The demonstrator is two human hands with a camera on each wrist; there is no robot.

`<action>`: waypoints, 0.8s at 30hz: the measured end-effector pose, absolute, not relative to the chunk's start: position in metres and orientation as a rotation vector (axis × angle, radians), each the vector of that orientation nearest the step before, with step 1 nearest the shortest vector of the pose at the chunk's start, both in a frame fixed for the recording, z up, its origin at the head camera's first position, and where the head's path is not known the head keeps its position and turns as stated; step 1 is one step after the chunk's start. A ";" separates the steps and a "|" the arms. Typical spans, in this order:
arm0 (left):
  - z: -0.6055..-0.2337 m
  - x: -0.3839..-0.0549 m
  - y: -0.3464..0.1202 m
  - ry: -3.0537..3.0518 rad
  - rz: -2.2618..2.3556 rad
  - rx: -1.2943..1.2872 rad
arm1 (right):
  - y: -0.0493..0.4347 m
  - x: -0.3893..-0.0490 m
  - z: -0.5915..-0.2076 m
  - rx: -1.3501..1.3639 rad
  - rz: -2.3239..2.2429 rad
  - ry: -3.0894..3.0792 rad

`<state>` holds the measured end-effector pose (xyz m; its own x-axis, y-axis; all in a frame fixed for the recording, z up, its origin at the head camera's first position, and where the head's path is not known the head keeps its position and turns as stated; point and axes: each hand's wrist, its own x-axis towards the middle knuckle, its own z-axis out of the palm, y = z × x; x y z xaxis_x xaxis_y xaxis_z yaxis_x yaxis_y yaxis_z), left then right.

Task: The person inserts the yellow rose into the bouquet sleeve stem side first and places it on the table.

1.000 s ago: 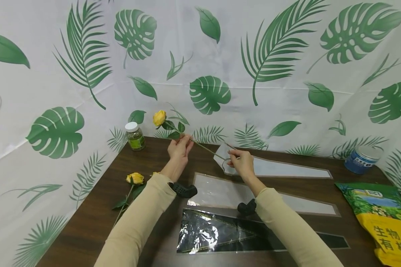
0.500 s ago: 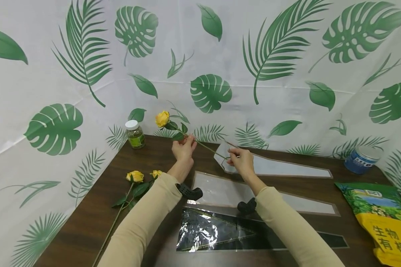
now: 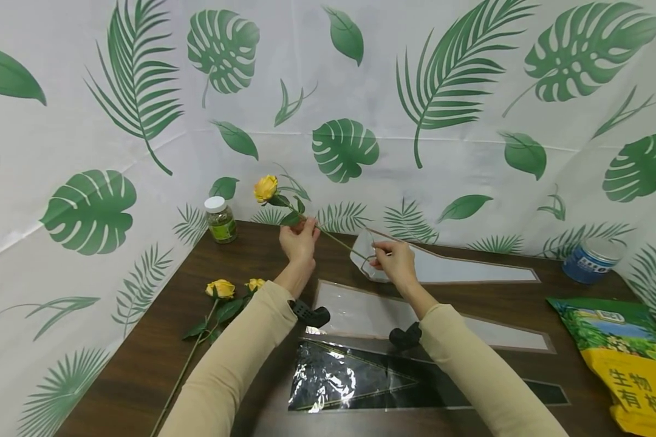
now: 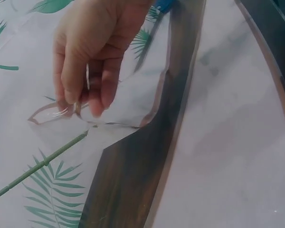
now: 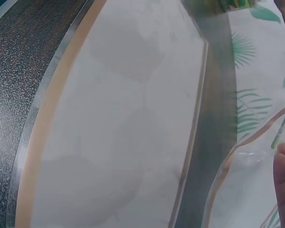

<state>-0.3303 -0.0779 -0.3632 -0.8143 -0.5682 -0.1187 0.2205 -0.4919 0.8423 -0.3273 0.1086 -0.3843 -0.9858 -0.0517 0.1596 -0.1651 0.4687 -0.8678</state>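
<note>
My left hand (image 3: 299, 243) pinches the stem of a yellow rose (image 3: 265, 189), its bloom raised at the upper left and its cut end slanting down to the right. My right hand (image 3: 396, 261) pinches the mouth edge of a clear-and-white flower sleeve (image 3: 470, 269) and lifts it so the mouth gapes. In the left wrist view, the green stem (image 4: 42, 164) ends right at the opening, below the right hand's fingertips (image 4: 98, 110). The right wrist view catches only part of the sleeve's raised edge (image 5: 223, 166) and some fingers.
Two more yellow roses (image 3: 221, 289) lie at the left, partly behind the left sleeve. Another white sleeve (image 3: 355, 308) and a black one (image 3: 339, 376) lie nearer. A lidded jar (image 3: 222, 221) stands back left; a blue can (image 3: 593, 261) and yellow-green bag (image 3: 628, 358) are right.
My left hand and the rose have shifted slightly right, bringing the stem's end closer in at the sleeve's mouth. The sleeve's mouth gapes wider; my right hand stays nearly in place.
</note>
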 end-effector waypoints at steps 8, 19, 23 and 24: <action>-0.363 -0.329 -0.078 -1.237 -2.268 0.531 | 0.111 -0.325 -0.383 0.208 1.630 -2.567; -0.386 -0.314 -0.051 -1.321 -2.308 0.520 | 0.098 -0.318 -0.377 0.164 1.842 -2.517; -0.392 -0.308 -0.041 -1.355 -2.330 0.500 | 0.095 -0.316 -0.373 0.167 1.869 -2.510; -0.393 -0.306 -0.039 -1.364 -2.324 0.493 | 0.094 -0.315 -0.373 0.171 1.873 -2.509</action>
<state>-0.3063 -0.0393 -0.3930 -0.8580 -0.5042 -0.0983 0.1602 -0.4444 0.8814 -0.3150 0.0940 -0.3728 -0.9940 -0.0836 0.0698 -0.0907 0.2807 -0.9555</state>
